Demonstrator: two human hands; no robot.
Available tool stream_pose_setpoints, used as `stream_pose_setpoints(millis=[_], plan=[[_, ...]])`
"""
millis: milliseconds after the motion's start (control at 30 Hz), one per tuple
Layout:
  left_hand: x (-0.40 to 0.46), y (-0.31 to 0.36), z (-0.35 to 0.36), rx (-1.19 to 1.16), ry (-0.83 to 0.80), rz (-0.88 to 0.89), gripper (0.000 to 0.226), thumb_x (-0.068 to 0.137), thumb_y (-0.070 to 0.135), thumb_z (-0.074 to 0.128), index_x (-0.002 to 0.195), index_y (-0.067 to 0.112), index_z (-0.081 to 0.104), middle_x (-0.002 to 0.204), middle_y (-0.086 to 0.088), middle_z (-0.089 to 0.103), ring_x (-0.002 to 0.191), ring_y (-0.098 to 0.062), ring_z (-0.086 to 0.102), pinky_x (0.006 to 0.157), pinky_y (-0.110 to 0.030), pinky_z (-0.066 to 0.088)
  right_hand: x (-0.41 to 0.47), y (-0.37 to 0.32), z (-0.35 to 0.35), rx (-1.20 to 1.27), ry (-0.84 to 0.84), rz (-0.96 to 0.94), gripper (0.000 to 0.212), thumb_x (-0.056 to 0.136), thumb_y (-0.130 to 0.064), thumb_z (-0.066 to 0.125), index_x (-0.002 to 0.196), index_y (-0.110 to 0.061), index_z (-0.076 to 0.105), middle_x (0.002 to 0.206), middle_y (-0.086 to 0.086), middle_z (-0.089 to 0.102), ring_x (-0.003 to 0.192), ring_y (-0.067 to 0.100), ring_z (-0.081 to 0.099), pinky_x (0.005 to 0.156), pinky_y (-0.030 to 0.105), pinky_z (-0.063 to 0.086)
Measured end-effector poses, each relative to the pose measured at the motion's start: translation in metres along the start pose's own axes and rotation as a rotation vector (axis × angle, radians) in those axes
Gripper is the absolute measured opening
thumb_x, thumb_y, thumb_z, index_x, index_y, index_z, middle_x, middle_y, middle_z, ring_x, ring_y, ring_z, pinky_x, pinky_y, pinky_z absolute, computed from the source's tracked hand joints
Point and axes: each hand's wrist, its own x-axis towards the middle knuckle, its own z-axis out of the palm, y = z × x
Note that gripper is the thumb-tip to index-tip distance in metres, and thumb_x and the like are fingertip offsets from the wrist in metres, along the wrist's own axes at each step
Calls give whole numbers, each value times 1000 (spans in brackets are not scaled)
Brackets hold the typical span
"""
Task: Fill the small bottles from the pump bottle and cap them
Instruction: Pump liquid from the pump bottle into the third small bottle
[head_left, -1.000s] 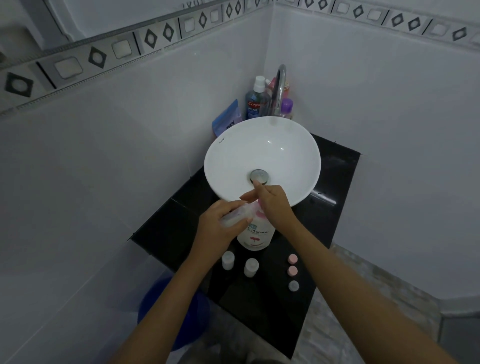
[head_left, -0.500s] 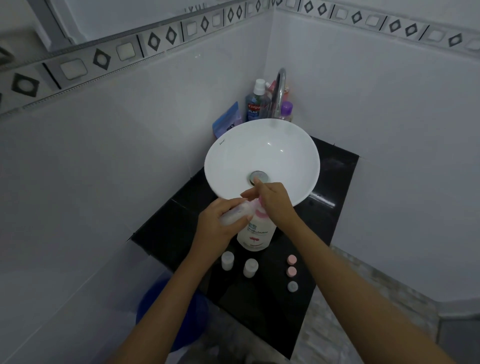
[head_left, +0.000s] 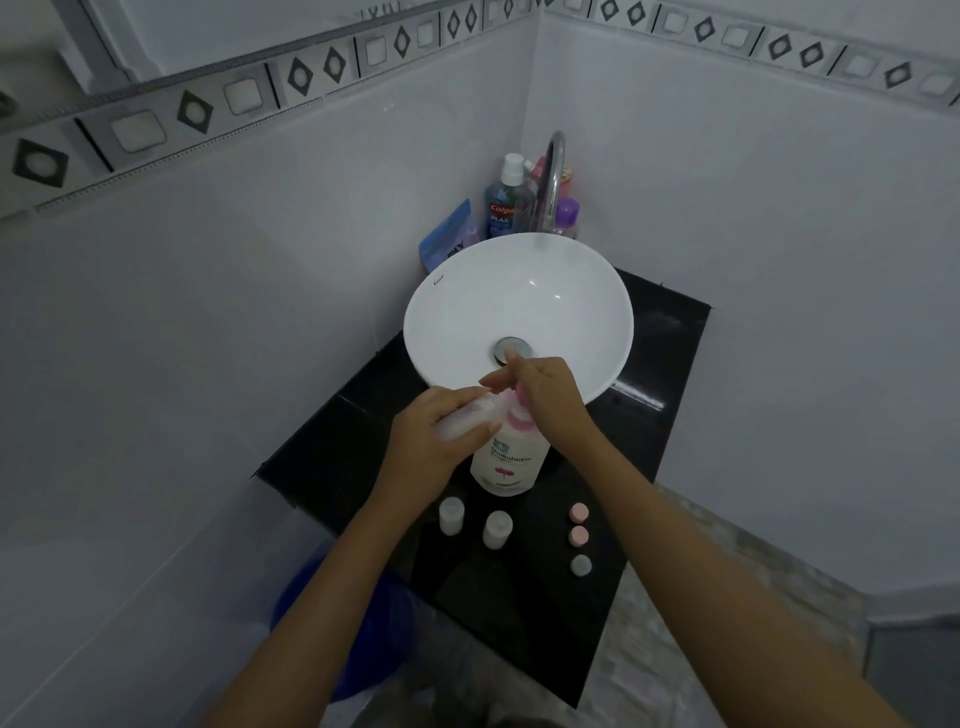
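A white pump bottle (head_left: 511, 460) with a pink collar stands on the black counter (head_left: 524, 597) in front of the basin. My right hand (head_left: 545, 400) rests flat on top of its pump head, which is hidden under the palm. My left hand (head_left: 431, 447) holds a small clear bottle (head_left: 467, 415) tilted, its mouth at the pump spout. Two small white bottles (head_left: 451, 515) (head_left: 497, 529) stand uncapped near the counter's front. Three loose caps, two pink (head_left: 578, 513) (head_left: 578, 535) and one grey (head_left: 581, 565), lie in a row to the right.
A white round basin (head_left: 452, 322) with a chrome tap (head_left: 553, 176) sits behind the pump bottle. Toiletry bottles (head_left: 504, 202) and a blue pouch (head_left: 449, 239) crowd the back corner. White tiled walls close in left and right. A blue bucket (head_left: 374, 639) stands below the counter's left edge.
Both hands keep the same hold at the pump. The view has shifted slightly; nothing on the counter has moved.
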Motion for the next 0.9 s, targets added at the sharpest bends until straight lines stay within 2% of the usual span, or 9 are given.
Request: stream_pose_setpoints(millis=[133,233,333,467,600,700,733,800,900], plan=[[-3,-8,3,13,-2,-17,34,80,18,74,113,17,67,107,3,67,101,-4,62,84,-18,52,1,10,6,46,14,39,45,98,-26,42,69,-16,74,60,-11,70,74,14,64,75,28,49],[-5,-11,5,22,8,-35,38,79,19,75,116,15,67,110,2,67,104,-6,62,87,-19,52,1,15,8,-8,15,35,44,99,-25,42,76,-8,75,67,-6,70,78,19,63,75,30,49],[-6,-9,3,3,40,-17,41,76,17,77,116,16,67,109,4,68,102,-2,63,84,-15,51,3,9,3,-83,-3,1,44,98,-27,41,83,-3,76,76,4,71,78,15,63,79,27,47],[-5,-2,-2,-8,70,-25,32,73,20,79,103,21,67,97,6,70,93,-6,65,78,-20,55,4,0,-3,-103,-30,-28,44,98,-30,41,86,-6,76,80,2,72,82,9,64,81,21,45],[-6,-2,-2,-24,41,-26,30,74,21,78,102,19,68,97,9,70,94,-4,64,77,-17,54,1,2,1,-30,-4,-22,46,100,-26,38,79,-8,75,75,0,72,85,15,66,85,26,47],[-8,-6,1,-28,38,-45,30,75,21,77,104,18,68,98,8,71,96,-3,65,78,-16,53,-2,7,4,-9,-3,3,47,100,-26,36,80,-7,74,74,-1,72,79,14,65,74,25,48],[-8,-8,2,-31,35,-57,30,76,20,77,104,17,69,98,8,71,96,-4,65,78,-17,53,-3,9,5,-14,2,1,47,100,-26,36,80,-7,74,75,0,72,79,17,65,73,27,49],[-8,-12,2,-36,30,-77,32,75,21,78,105,17,69,100,6,71,97,-5,66,79,-19,55,-4,15,8,-87,9,-44,47,101,-23,36,83,-4,74,83,11,73,87,26,66,81,34,50],[-8,-10,1,-53,36,-80,33,74,23,79,105,17,69,100,5,72,98,-6,66,81,-23,56,-4,8,4,-93,-39,-11,44,100,-25,39,87,-3,75,86,9,73,90,25,65,80,29,48]])
